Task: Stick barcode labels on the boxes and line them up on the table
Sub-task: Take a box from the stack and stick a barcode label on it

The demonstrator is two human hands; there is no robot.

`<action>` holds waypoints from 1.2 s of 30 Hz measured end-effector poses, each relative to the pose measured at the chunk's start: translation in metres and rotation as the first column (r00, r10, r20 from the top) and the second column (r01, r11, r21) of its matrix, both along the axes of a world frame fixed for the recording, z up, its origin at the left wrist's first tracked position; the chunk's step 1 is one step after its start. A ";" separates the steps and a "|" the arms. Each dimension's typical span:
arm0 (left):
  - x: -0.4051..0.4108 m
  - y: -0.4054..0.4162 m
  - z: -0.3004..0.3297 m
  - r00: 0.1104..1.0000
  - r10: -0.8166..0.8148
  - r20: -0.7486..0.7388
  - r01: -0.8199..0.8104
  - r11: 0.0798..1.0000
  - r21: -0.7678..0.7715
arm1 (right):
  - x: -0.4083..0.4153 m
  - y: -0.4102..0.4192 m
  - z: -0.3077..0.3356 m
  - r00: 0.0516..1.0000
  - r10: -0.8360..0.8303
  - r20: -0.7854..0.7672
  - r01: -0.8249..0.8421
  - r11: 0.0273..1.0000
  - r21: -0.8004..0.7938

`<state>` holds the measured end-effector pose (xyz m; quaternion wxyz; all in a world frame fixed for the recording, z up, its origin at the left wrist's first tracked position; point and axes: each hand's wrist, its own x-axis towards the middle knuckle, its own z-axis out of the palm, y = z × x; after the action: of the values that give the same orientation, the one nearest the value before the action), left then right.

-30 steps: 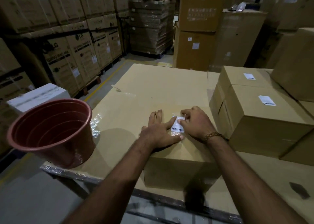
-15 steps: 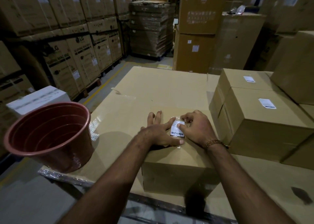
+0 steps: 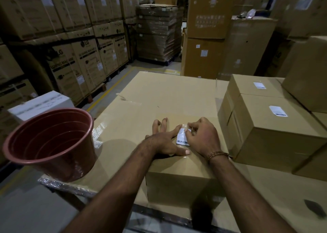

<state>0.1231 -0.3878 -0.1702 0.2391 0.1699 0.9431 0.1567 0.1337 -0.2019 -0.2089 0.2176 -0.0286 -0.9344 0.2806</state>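
Observation:
A plain cardboard box (image 3: 178, 185) stands at the near edge of the cardboard-covered table (image 3: 159, 94). A white barcode label (image 3: 182, 138) lies on its top. My left hand (image 3: 165, 140) rests flat on the box top with fingers spread, beside the label's left edge. My right hand (image 3: 203, 137) has its fingers curled over the label's upper right corner, where clear film shows. Two labelled boxes stand in a row on the right, the nearer box (image 3: 272, 132) and the farther box (image 3: 251, 86), each with a white label on top.
A reddish-brown plastic bucket (image 3: 51, 142) stands on the table's left corner. A white carton (image 3: 40, 103) sits behind it. Larger boxes (image 3: 307, 73) rise at the far right. Stacked warehouse cartons (image 3: 85, 56) line the aisle on the left.
My right hand's fingers have shifted on the label's top edge, and the label now lies flatter on the box. My left hand has stayed spread beside it.

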 end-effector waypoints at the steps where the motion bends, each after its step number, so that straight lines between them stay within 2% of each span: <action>1: 0.001 0.000 0.000 1.000 0.001 0.001 -0.001 1.000 0.008 | 0.000 0.000 0.000 1.000 -0.010 -0.008 0.010 1.000 -0.011; 17: 0.006 -0.001 -0.006 0.997 0.056 -0.053 -0.053 0.997 0.059 | 0.001 -0.001 0.001 0.999 -0.034 -0.009 0.034 0.998 -0.047; 19: 0.006 -0.001 -0.005 0.997 0.063 -0.046 -0.061 0.996 0.060 | 0.000 -0.002 0.002 0.999 -0.024 0.028 0.024 1.000 -0.006; 25: 0.004 -0.002 -0.005 0.997 0.071 -0.033 -0.069 0.995 0.070 | -0.001 -0.010 0.006 0.991 0.077 0.110 -0.104 0.956 0.273; 29: 0.004 -0.003 -0.004 0.997 0.072 -0.035 -0.069 0.995 0.072 | -0.007 -0.012 0.011 0.977 0.175 0.122 -0.204 0.934 0.295; 36: 0.007 -0.001 -0.003 0.997 0.068 -0.045 -0.065 0.996 0.061 | -0.007 -0.011 0.009 0.988 0.156 0.021 -0.156 0.954 0.257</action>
<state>0.1302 -0.3888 -0.1734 0.2064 0.1491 0.9485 0.1886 0.1271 -0.2129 -0.1999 0.1962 0.0737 -0.9624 0.1730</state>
